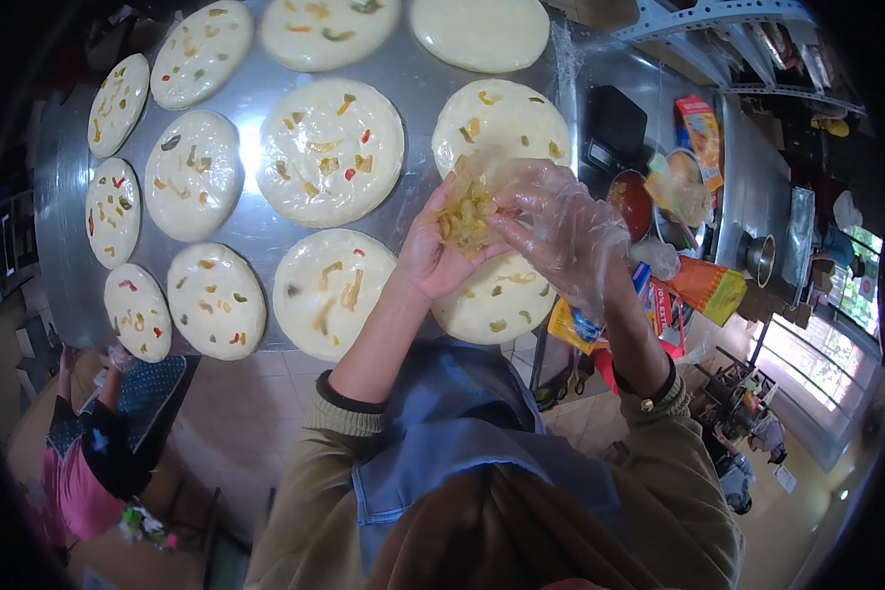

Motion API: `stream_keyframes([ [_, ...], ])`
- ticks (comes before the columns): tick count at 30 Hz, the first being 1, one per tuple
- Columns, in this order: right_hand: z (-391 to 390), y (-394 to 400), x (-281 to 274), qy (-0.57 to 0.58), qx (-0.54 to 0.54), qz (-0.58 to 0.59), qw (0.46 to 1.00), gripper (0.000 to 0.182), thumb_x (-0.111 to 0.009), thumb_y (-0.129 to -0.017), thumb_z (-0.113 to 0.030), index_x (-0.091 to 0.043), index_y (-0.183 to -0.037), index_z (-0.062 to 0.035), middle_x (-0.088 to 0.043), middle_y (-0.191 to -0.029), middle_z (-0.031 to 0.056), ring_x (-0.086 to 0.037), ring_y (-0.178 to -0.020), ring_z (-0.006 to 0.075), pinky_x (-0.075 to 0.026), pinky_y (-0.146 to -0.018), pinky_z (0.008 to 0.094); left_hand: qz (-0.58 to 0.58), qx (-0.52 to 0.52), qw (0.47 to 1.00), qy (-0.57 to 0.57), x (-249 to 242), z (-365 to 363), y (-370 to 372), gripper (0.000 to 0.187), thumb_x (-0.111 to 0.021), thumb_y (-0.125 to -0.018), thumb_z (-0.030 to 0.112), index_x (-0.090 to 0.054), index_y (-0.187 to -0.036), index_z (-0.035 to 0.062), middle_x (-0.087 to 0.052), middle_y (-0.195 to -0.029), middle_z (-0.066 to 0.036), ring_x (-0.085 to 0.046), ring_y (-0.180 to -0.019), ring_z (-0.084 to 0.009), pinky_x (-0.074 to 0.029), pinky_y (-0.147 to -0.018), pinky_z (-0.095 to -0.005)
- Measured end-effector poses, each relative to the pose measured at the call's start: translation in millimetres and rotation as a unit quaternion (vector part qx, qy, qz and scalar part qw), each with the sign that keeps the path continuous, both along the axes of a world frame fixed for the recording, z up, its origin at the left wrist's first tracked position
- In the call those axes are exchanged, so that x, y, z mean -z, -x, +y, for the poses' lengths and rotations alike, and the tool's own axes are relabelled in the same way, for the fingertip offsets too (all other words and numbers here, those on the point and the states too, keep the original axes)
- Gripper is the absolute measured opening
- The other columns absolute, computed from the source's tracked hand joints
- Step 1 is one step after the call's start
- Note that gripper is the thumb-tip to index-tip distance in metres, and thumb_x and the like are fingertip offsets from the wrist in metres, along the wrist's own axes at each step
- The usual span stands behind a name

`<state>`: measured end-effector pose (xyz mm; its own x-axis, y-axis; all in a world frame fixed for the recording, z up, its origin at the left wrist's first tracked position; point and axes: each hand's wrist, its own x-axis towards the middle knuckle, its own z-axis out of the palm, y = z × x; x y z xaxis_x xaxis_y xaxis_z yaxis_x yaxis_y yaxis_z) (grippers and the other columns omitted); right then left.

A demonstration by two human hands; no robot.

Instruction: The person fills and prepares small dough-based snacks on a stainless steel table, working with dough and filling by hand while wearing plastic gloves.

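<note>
My left hand [429, 242] is palm up, cradling a small clear plastic bag of chopped yellow-green pieces [468, 218]. In a loose clear plastic glove, my right hand [551, 221] has its fingertips pinched at the pieces; what exactly lies between them is partly hidden. Both hands are above two pale dough rounds. The farther dough round [500, 110] and the nearer dough round [497, 307] both bear scattered strips, and my hands cover part of each. To the left, another dough round [330, 147] carries yellow, green and red strips.
Several more topped dough rounds cover the shiny metal table [418, 147]. One plain dough round [480, 29] is at the far edge. On the right are a black box [615, 126], a red bowl [629, 202] and colourful packets [710, 290]. Another person [88, 442] stands at the lower left.
</note>
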<state>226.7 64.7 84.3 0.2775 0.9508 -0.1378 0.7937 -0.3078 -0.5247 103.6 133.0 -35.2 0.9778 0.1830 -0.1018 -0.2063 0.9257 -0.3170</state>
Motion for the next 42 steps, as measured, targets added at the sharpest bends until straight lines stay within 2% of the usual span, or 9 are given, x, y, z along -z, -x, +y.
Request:
stream_keyframes([
  [4, 7.1, -5.0, 10.9, 0.02, 0.039, 0.101, 0.994, 0.023, -0.066, -0.078, -0.024, -0.064, -0.089, -0.0033, -0.057, -0.108, 0.0131, -0.054, -0.099, 0.028, -0.043, -0.087, 0.0369, 0.059, 0.008, 0.998, -0.025, -1.4, 9.1, -0.8, 0.046, -0.03, -0.097, 0.037, -0.035, -0.134, 0.0105, -0.045, -0.13, -0.015, -0.048, -0.116, -0.0294, -0.039, -0.097, -0.0499],
  [9, 11.1, -8.1, 19.9, 0.015, 0.111, 0.24, 0.964, 0.02, -0.068, -0.077, -0.016, -0.063, -0.088, -0.0015, -0.057, -0.107, 0.0134, -0.057, -0.1, 0.0252, -0.046, -0.086, 0.0342, 0.031, -0.008, 0.999, -0.007, 6.3, 15.3, -0.2, 0.045, -0.03, -0.097, 0.036, -0.034, -0.135, 0.0116, -0.042, -0.133, -0.014, -0.046, -0.117, -0.0297, -0.038, -0.098, -0.0504],
  [15, 3.6, -12.0, 34.7, -0.062, -0.001, 0.162, 0.985, 0.019, -0.069, -0.076, -0.014, -0.063, -0.09, -0.0028, -0.058, -0.107, 0.0108, -0.059, -0.095, 0.0231, -0.048, -0.082, 0.0293, 0.081, -0.005, 0.995, -0.053, 11.6, 15.3, 3.2, 0.045, -0.03, -0.097, 0.035, -0.032, -0.137, 0.0145, -0.038, -0.137, -0.012, -0.042, -0.122, -0.0313, -0.035, -0.1, -0.0525],
  [21, 0.0, -20.8, -0.6, 0.089, 0.172, 0.271, 0.943, 0.017, -0.066, -0.079, -0.017, -0.064, -0.089, -0.0025, -0.06, -0.111, 0.0069, -0.06, -0.098, 0.0193, -0.049, -0.078, 0.027, 0.089, -0.029, 0.996, 0.004, 18.6, 8.6, 18.1, 0.042, -0.031, -0.096, 0.034, -0.032, -0.135, 0.0181, -0.031, -0.14, -0.009, -0.032, -0.127, -0.0379, -0.025, -0.102, -0.0623],
  [24, -12.3, -45.4, 13.8, 0.052, 0.2, 0.29, 0.935, 0.016, -0.065, -0.08, -0.017, -0.065, -0.087, -0.0026, -0.06, -0.112, 0.0068, -0.061, -0.096, 0.0165, -0.049, -0.077, 0.026, 0.116, -0.034, 0.993, 0.0, 21.5, 9.1, 27.1, 0.04, -0.034, -0.096, 0.033, -0.035, -0.133, 0.0182, -0.033, -0.139, -0.008, -0.031, -0.127, -0.0377, -0.023, -0.102, -0.0634],
  [29, -24.7, -99.9, 65.3, -0.083, 0.093, 0.117, 0.985, 0.02, -0.066, -0.08, -0.017, -0.066, -0.093, -0.0012, -0.064, -0.099, 0.0098, -0.061, -0.089, 0.015, -0.048, -0.078, 0.0247, 0.121, -0.053, 0.991, 0.001, 21.9, 13.3, 37.1, 0.04, -0.039, -0.094, 0.031, -0.037, -0.132, 0.0187, -0.035, -0.137, -0.007, -0.031, -0.127, -0.0366, -0.021, -0.103, -0.0632],
  [33, -3.9, -119.1, 90.3, -0.062, 0.175, 0.203, 0.961, 0.028, -0.066, -0.08, -0.02, -0.064, -0.096, 0.002, -0.063, -0.092, 0.0131, -0.06, -0.085, 0.0156, -0.047, -0.077, 0.0245, 0.117, -0.062, 0.991, 0.013, 17.2, 13.9, 37.8, 0.041, -0.041, -0.094, 0.031, -0.036, -0.133, 0.019, -0.036, -0.137, -0.007, -0.031, -0.127, -0.0367, -0.019, -0.104, -0.0633],
  [36, 4.8, -117.3, 98.8, -0.104, 0.087, 0.039, 0.99, 0.027, -0.065, -0.08, -0.023, -0.065, -0.095, 0.0005, -0.063, -0.093, 0.013, -0.061, -0.086, 0.0195, -0.047, -0.078, 0.0284, 0.118, -0.066, 0.991, 0.01, 15.1, 13.9, 37.1, 0.041, -0.041, -0.094, 0.031, -0.036, -0.133, 0.019, -0.035, -0.138, -0.007, -0.032, -0.127, -0.0371, -0.019, -0.104, -0.0633],
  [42, -5.4, -141.4, 143.0, -0.046, 0.104, -0.098, 0.989, 0.024, -0.062, -0.082, -0.026, -0.067, -0.094, -0.0059, -0.062, -0.099, 0.0144, -0.059, -0.093, 0.0289, -0.045, -0.084, 0.0368, 0.114, -0.071, 0.991, 0.004, 15.4, 12.3, 36.7, 0.041, -0.039, -0.094, 0.031, -0.036, -0.133, 0.0186, -0.035, -0.138, -0.007, -0.032, -0.127, -0.0373, -0.018, -0.104, -0.0631],
])
